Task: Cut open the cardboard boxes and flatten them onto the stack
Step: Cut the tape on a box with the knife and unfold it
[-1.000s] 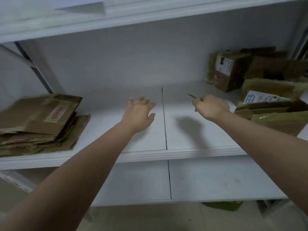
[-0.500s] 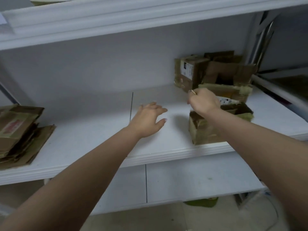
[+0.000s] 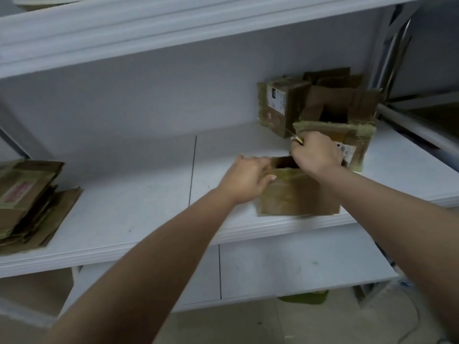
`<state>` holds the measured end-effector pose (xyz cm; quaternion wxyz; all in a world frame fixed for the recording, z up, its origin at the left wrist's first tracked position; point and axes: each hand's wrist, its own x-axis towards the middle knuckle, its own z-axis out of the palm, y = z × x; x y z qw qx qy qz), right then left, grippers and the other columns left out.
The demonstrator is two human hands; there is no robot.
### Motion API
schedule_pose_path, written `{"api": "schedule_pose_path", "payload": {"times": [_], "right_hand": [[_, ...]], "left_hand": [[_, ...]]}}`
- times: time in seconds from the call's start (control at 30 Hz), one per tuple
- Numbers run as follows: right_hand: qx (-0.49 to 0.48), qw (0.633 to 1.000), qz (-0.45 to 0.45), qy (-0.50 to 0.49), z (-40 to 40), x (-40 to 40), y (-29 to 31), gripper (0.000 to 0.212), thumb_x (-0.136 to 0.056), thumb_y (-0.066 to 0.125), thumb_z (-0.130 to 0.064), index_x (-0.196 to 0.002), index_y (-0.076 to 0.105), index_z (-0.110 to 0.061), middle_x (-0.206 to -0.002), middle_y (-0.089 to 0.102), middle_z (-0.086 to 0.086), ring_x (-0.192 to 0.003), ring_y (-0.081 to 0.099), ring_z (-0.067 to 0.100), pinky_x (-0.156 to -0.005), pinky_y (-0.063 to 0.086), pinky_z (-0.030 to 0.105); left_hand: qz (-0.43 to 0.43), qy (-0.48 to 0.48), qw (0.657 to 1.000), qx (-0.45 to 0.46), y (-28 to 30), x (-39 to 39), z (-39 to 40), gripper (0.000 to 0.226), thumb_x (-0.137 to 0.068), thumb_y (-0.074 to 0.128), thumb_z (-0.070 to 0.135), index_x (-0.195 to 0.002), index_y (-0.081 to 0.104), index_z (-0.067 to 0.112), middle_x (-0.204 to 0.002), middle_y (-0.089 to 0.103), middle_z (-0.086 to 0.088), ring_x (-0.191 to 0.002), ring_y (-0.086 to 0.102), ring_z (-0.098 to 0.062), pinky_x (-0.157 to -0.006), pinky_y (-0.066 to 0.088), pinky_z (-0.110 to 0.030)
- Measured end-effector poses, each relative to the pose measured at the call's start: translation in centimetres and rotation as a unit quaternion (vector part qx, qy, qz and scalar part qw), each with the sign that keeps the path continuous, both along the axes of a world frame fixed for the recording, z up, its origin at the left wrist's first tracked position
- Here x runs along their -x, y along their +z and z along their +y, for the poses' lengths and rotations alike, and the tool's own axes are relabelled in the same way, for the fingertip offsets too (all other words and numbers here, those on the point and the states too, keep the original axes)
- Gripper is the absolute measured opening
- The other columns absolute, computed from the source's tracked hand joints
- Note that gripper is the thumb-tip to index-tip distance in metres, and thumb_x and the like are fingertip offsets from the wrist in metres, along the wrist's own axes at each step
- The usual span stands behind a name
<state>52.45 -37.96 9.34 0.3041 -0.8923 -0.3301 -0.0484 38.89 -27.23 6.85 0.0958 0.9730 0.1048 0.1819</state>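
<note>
A brown cardboard box (image 3: 298, 194) with an open top stands near the front edge of the white shelf (image 3: 139, 199). My left hand (image 3: 244, 178) grips its left upper corner, thumb on the front face. My right hand (image 3: 315, 151) reaches over the box's top and holds a small cutter (image 3: 294, 136), whose thin blade points up and left. A stack of flattened cardboard (image 3: 27, 202) lies at the shelf's far left.
Behind the box stand more boxes: a taped one with a label (image 3: 347, 142), an upright one with a white label (image 3: 279, 105) and an open one (image 3: 340, 100) at the back. A lower shelf (image 3: 285, 266) sits below, a metal upright (image 3: 395, 58) at the right.
My left hand has moved right from the bare shelf and taken hold of the front box's corner. The right hand stays over the box with the cutter. The view has shifted slightly.
</note>
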Motion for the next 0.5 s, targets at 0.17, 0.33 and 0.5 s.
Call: {"api": "schedule_pose_path", "payload": {"times": [0.17, 0.33, 0.5], "right_hand": [[0.031, 0.999, -0.002, 0.025, 2.7, 1.7, 0.0, 0.026, -0.091, 0.05, -0.041, -0.09, 0.057, -0.016, -0.084, 0.058, 0.005, -0.08, 0.052, 0.027, -0.066, 0.035, 0.031], [0.075, 0.991, 0.054, 0.095, 7.1, 4.9, -0.1, 0.048, -0.089, 0.047, -0.058, -0.079, 0.059, -0.013, -0.081, 0.059, 0.006, -0.083, 0.058, 0.03, -0.066, 0.039, 0.029], [0.079, 0.975, 0.117, 0.172, 10.2, 8.1, -0.8, 0.034, -0.094, 0.045, -0.031, -0.068, 0.053, -0.011, -0.07, 0.053, 0.008, -0.077, 0.054, 0.032, -0.062, 0.035, 0.029]], "left_hand": [[0.01, 0.146, 0.988, 0.044, 1.5, 8.8, 6.8, 0.019, -0.095, 0.055, 0.032, -0.086, 0.048, 0.017, -0.08, 0.061, -0.008, -0.078, 0.058, -0.032, -0.071, 0.046, -0.038], [-0.086, 0.299, 0.942, 0.124, 1.7, 15.0, 9.1, 0.027, -0.097, 0.053, 0.029, -0.08, 0.048, 0.01, -0.06, 0.046, 0.0, -0.062, 0.045, -0.023, -0.057, 0.029, -0.033], [-0.103, 0.407, 0.895, 0.154, 0.0, 19.1, 10.7, 0.021, -0.095, 0.056, 0.028, -0.096, 0.061, 0.007, -0.085, 0.068, -0.01, -0.083, 0.064, -0.031, -0.074, 0.049, -0.034]]}}
